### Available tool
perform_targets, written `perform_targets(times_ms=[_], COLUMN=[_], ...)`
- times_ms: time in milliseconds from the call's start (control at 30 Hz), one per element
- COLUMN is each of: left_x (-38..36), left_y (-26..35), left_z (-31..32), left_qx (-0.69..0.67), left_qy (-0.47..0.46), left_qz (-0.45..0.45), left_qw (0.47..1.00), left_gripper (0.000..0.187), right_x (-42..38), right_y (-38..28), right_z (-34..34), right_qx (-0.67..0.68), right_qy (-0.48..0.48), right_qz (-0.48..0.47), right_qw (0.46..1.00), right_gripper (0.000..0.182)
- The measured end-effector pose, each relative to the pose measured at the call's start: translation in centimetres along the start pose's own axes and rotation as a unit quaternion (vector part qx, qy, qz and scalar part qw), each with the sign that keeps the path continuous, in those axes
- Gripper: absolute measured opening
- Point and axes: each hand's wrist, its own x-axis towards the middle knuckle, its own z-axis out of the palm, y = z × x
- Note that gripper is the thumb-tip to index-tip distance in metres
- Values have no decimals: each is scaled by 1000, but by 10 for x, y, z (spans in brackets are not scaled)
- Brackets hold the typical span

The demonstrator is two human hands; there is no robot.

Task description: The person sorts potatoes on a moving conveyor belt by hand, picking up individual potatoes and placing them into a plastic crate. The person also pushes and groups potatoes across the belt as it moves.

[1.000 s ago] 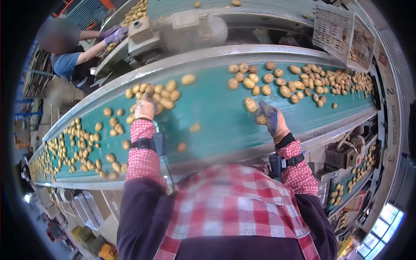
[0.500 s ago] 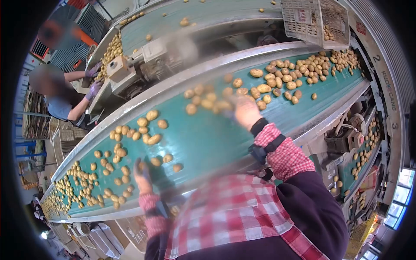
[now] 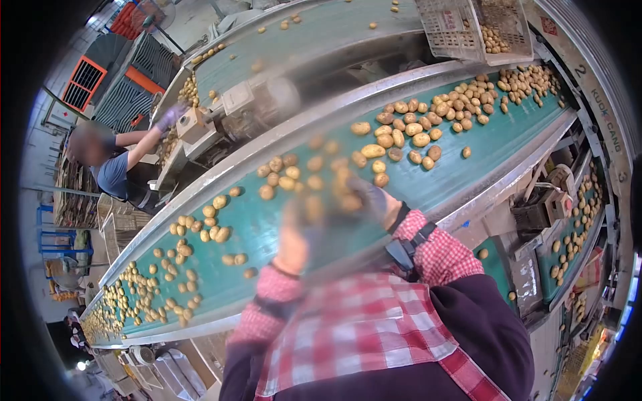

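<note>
A green conveyor belt [image 3: 428, 190] runs diagonally across the view with many potatoes [image 3: 461, 100] on it. Near the belt's middle, my right hand [image 3: 376, 202] reaches in from the right, its fingers beside blurred potatoes. My left hand [image 3: 294, 240] is raised over the belt to the left of it, smeared by motion, so its fingers cannot be made out. Blurred potatoes [image 3: 314, 182] lie between and above the two hands. Whether either hand grips one is unclear.
A co-worker [image 3: 117, 160] stands at the upper left, with a gloved hand at potatoes beside another belt [image 3: 321, 40]. A plastic crate [image 3: 451, 33] with potatoes is at the top right. The metal rail [image 3: 267, 127] borders the near belt. More potatoes ride a belt at the right.
My left hand has moved right and up, towards my right hand. The potatoes on the belt have shifted left. The co-worker's arm now reaches higher.
</note>
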Motion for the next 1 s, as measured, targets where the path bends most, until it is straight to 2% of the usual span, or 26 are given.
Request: perform_targets(times_ms=[67,100,133,167,200,267,300,333,367,433,467,567,633,667,767,833,900,933,1000], left_x=[26,33,40,48,58,79,90,103,115,146,154,161,151,141,108,73,34,-5,-99], left_y=[66,72,79,80,72,48,39,31,21,0,-6,-6,0,5,43,7,6,-21,-55], left_z=[43,62,78,90,102,133,148,162,177,211,225,252,251,247,200,167,101,68,-6], left_qx=[-37,-60,-84,-108,-85,-43,20,84,148,233,274,368,324,304,183,127,191,190,223], left_qy=[-93,-152,-210,-267,-270,-273,-259,-242,-224,-276,-302,-349,-374,-387,-249,-72,48,161,308], left_qz=[98,109,120,128,121,102,92,82,71,10,-21,-8,-2,0,-15,28,-126,-106,-256], left_qw=[990,980,967,949,951,956,961,963,961,932,913,862,869,871,951,989,972,963,888], left_gripper=[63,62,61,60,54,45,46,48,49,45,44,39,39,39,40,44,43,41,39], right_x=[-43,-70,-104,-141,-178,-258,-298,-329,-356,-404,-407,-348,-291,-257,-158,-104,-56,-34,8], right_y=[-10,-22,-37,-57,-77,-113,-130,-141,-151,-160,-162,-180,-179,-181,-186,-198,-206,-210,-219], right_z=[-25,-37,-42,-54,-67,-104,-122,-144,-167,-235,-240,-199,-202,-198,-165,-134,-129,-121,-111], right_qx=[51,74,-191,-311,-423,-309,-245,-392,-525,-612,-566,-475,-513,-580,-695,-702,-716,-715,-731], right_qy=[14,21,7,-12,-25,36,79,154,223,315,393,443,383,345,242,201,149,137,116], right_qz=[2,3,-129,-153,-182,-32,35,115,189,248,181,-34,-150,-159,-219,-220,-277,-285,-274], right_qw=[999,997,973,938,887,950,966,900,799,682,702,760,753,721,640,647,623,623,615], right_gripper=[46,44,40,36,32,29,27,31,35,38,29,31,34,35,32,33,32,33,33])
